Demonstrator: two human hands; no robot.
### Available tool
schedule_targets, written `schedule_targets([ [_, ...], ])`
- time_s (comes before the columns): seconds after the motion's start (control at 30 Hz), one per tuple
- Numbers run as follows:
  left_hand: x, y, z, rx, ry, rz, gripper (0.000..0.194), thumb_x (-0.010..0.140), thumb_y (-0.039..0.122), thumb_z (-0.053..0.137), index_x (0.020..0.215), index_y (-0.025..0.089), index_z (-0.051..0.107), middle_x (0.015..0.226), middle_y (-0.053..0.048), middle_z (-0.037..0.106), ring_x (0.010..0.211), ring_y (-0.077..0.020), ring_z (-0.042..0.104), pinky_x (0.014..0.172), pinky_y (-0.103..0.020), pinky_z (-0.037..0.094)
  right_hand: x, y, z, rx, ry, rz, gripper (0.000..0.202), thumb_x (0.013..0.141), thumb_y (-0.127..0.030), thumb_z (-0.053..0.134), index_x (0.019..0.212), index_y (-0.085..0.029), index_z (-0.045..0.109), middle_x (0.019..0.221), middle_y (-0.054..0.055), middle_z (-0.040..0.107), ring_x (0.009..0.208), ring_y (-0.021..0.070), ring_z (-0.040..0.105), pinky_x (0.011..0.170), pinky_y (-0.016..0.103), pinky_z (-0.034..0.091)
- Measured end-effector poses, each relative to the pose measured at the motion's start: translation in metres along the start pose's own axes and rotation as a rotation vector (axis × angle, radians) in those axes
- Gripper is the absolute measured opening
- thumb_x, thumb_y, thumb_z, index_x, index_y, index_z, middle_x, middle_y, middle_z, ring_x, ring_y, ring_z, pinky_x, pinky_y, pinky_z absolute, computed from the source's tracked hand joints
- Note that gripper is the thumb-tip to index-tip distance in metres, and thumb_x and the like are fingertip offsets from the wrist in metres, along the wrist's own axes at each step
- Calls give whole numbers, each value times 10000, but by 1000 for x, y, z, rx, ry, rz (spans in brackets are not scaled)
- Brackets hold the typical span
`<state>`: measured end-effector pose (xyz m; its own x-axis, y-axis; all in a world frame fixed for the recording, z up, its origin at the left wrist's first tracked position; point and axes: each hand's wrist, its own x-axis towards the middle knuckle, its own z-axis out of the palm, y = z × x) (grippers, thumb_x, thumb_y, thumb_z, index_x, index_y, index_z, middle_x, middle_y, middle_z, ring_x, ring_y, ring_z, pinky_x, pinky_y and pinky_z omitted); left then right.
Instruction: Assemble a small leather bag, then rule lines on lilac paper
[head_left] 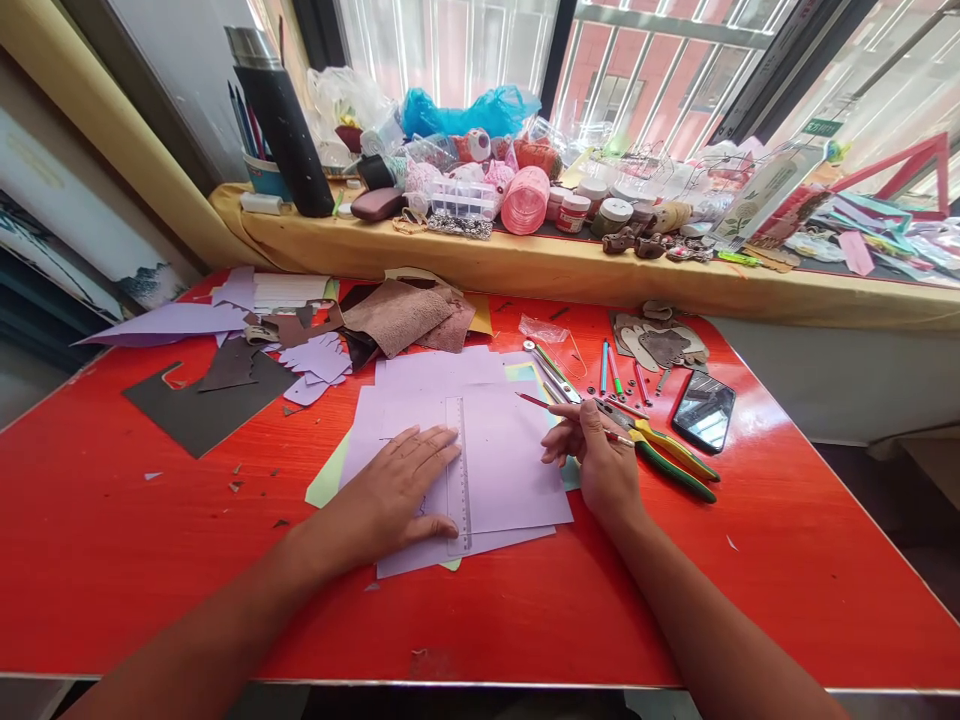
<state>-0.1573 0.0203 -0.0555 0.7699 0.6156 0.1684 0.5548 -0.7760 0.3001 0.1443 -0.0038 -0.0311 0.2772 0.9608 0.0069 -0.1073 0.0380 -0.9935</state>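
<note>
Head view: left fingers (pixel 427 452) spread against 1 ruler (pixel 462 500) on lilac paper (pixel 514 465), right fingers (pixel 591 422) holding 1 pencil (pixel 533 401).

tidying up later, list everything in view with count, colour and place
window: 1, dark-framed, at the back
ledge: 1, yellow cloth, below the window
flask: 1, black, ledge's left end
jars: several, mixed, mid-ledge
clutter: uncountable, mixed, on ledge
table: 1, red, below the ledge
leather: several pieces, brown, table's far side
phone: 1, black, table's right
paper: several sheets, mainly purple, mid-table
ruler: 1, clear, on the paper
pliers: 1, yellow-green handles, right of the paper
pens: several, mixed, beyond the pliers
pencil: 1, reddish, over the paper
left hand: 1, bare, on paper and ruler
right hand: 1, bare, holding pencil
</note>
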Motion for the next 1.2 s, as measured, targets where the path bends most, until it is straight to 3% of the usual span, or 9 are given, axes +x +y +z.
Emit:
schedule_targets([
  [0.3, 1, 2, -1, -11, -5, -9, 899, 934, 711, 687, 1642, 242, 392, 1703, -150, 438, 1579, -367, 405, 1314, -566, 325, -6, 5, 6, -21, -97, 54, 560, 980, -718, 625, 1013, -179, 774, 688, 49, 755, 516, 181, 695, 466, 278, 476],
  [0.77, -1, 1, 0, -17, -30, -19, 912, 956, 708, 661, 1682, 272, 324, 1735, -133, 386, 1612, -356, 346, 1320, -554, 300, -4, 7, 4, -26, -104, 76, 572, 990, -717, 612, 1027, -171, 780, 693, 53, 758, 514, 175, 685, 470, 277, 477],
  [1.2, 2, 2, 0, -25, -10, -15, 880, 952, 722, 655, 1650, 256, 390, 1707, -134, 437, 1590, -345, 389, 1324, -541, 291, -4, 9, 3, -16, -120, 64, 568, 994, -714, 608, 1034, -175, 782, 694, 49, 757, 511, 167, 686, 465, 268, 467],
])
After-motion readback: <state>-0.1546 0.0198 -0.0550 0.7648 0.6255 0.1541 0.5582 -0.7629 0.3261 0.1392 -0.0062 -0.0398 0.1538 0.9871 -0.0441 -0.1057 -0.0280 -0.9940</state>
